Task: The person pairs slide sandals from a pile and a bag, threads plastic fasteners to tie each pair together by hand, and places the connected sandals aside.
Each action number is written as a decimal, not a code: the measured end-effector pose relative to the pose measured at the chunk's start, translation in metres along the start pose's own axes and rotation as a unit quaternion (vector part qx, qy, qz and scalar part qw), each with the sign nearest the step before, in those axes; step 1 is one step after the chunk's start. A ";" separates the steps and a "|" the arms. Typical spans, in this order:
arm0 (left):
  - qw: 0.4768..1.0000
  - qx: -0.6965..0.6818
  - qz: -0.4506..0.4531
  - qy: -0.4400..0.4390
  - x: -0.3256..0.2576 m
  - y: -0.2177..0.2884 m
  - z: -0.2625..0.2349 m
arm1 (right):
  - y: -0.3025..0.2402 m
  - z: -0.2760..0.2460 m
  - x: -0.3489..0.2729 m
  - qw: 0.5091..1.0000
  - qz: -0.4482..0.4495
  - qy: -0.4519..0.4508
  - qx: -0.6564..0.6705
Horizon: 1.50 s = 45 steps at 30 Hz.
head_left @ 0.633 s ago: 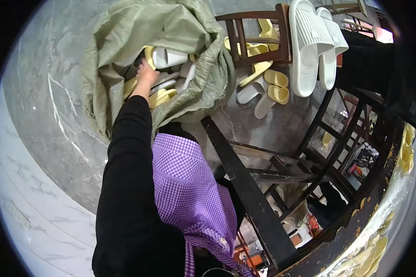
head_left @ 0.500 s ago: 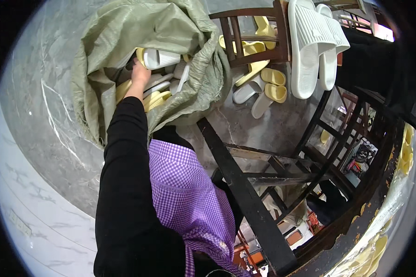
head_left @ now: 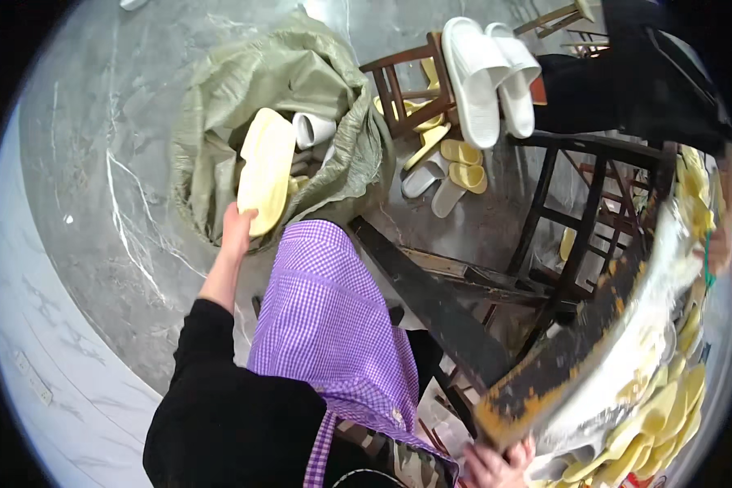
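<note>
the left hand (head_left: 237,229) grips the near end of a pale yellow slipper (head_left: 266,169), fingers curled over its lower edge just above the rim of the open green sack (head_left: 220,122). taking that sack as the landmark, the slipper lies across the middle of its mouth, with its long axis running from the hand at the sack's near lip up and slightly right toward the far side. so the thing stretches straight away from the fingers, heel or toe end held, the rest of it free over the mouth of the sack. a white slipper (head_left: 311,128) sits inside the sack just right of the yellow one's far end, with more slippers dim beneath.

the left hand is the one at the sack; the right hand (head_left: 496,465) is well apart from it, low and to the right, pressed against the edge of a worn dark board (head_left: 577,358), and whether its fingers are closed on anything cannot be told. right of the sack stands a dark wooden stool (head_left: 407,81), with a white pair of slippers (head_left: 488,77) beyond it and loose yellow and white ones on the grey marble floor (head_left: 98,187).
</note>
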State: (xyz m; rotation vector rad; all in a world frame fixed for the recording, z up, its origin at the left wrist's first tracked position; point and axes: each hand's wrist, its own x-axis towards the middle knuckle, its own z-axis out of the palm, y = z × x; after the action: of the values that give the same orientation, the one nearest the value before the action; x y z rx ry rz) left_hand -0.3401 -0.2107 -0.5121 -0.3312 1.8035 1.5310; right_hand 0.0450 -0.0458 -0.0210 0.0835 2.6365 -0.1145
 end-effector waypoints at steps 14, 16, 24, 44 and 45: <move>0.698 0.260 0.654 -0.134 -0.327 0.228 -0.011 | -0.043 -0.016 -0.028 0.635 0.064 0.492 0.592; 0.594 0.290 0.729 -0.177 -0.371 0.254 0.006 | -0.052 -0.013 -0.057 0.474 -0.005 0.469 0.745; 0.189 0.264 0.918 -0.229 -0.477 0.279 0.086 | -0.076 0.057 -0.157 0.317 0.131 0.505 0.792; 0.726 -0.143 0.080 -0.668 -0.586 0.217 0.270 | -0.098 0.108 -0.166 0.100 0.160 0.720 0.667; 0.738 -0.130 0.096 -0.656 -0.582 0.218 0.274 | -0.103 0.107 -0.168 0.112 0.167 0.729 0.654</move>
State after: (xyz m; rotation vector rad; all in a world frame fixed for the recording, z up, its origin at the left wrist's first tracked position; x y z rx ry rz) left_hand 0.0301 -0.0492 0.0343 0.7146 0.4792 1.4752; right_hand 0.2346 -0.1647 -0.0272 -0.8011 -0.5728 1.2833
